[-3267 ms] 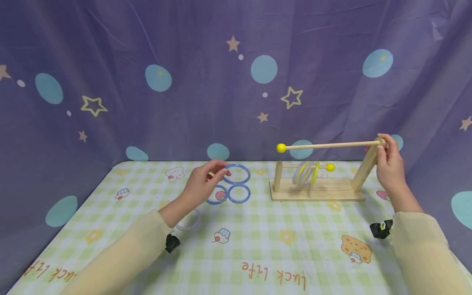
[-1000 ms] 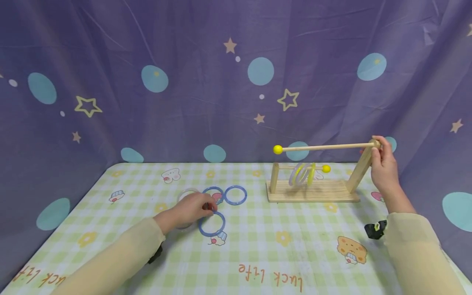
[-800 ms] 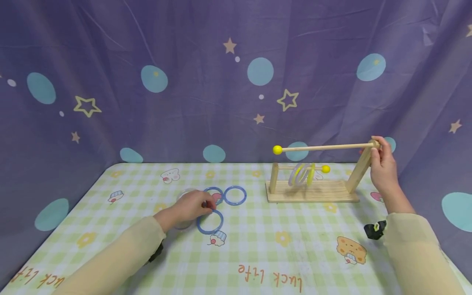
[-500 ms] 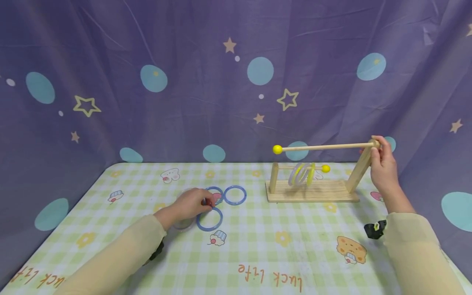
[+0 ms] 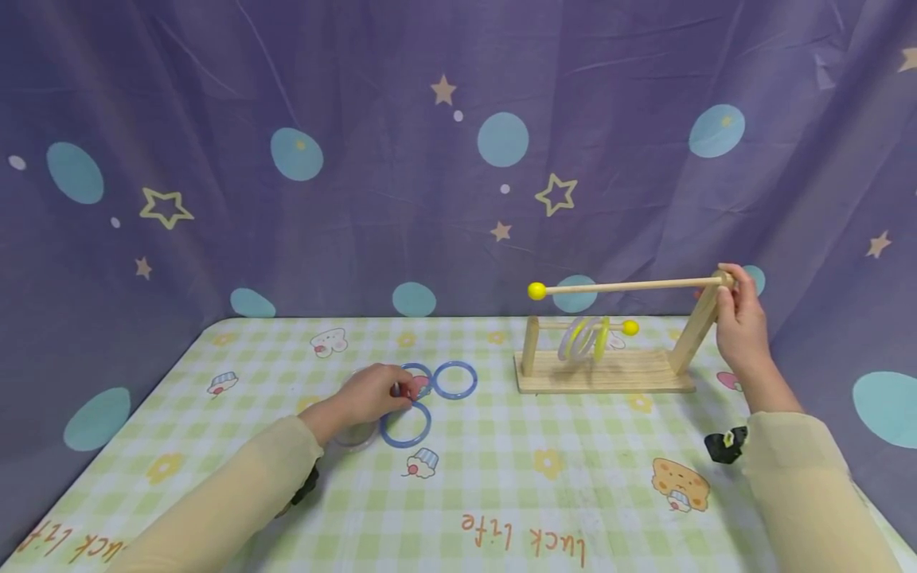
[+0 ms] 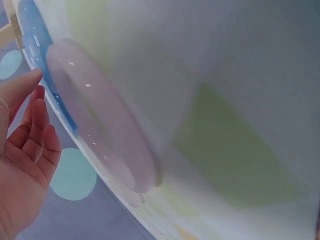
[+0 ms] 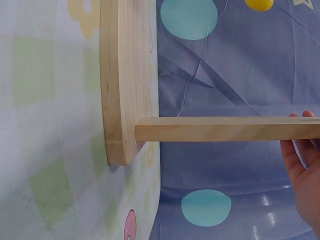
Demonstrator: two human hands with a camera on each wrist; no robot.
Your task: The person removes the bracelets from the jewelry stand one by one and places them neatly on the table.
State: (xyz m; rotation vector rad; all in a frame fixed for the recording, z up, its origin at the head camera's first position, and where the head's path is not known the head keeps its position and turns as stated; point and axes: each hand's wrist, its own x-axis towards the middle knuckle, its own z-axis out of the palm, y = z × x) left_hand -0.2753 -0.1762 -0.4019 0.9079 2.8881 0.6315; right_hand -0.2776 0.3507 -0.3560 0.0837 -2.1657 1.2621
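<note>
In the head view, my left hand (image 5: pixel 372 395) is low over the table at centre left. Its thumb and fingertips pinch the far edge of the nearest blue ring (image 5: pixel 406 443). Two more blue rings lie just beyond, one (image 5: pixel 455 380) to the right and one partly covered by the fingers. A pale translucent ring (image 6: pixel 100 115) lies beside the left hand, mostly hidden from above. My right hand (image 5: pixel 745 326) grips the top of the slanted post on a wooden stand (image 5: pixel 609 382). Several pale and yellow rings (image 5: pixel 602 341) hang on the stand's lower rod.
The stand's upper rod (image 5: pixel 630 285) points left and ends in a yellow ball (image 5: pixel 536 291); another yellow ball (image 5: pixel 630 328) tips the lower rod. A checked cloth (image 5: pixel 501 477) covers the table. A purple curtain (image 5: pixel 372 231) hangs behind it.
My left hand has brought a blue ring from beyond the other blue rings to their near side, then shifted it slightly away from me. The right hand keeps its grip on the stand.
</note>
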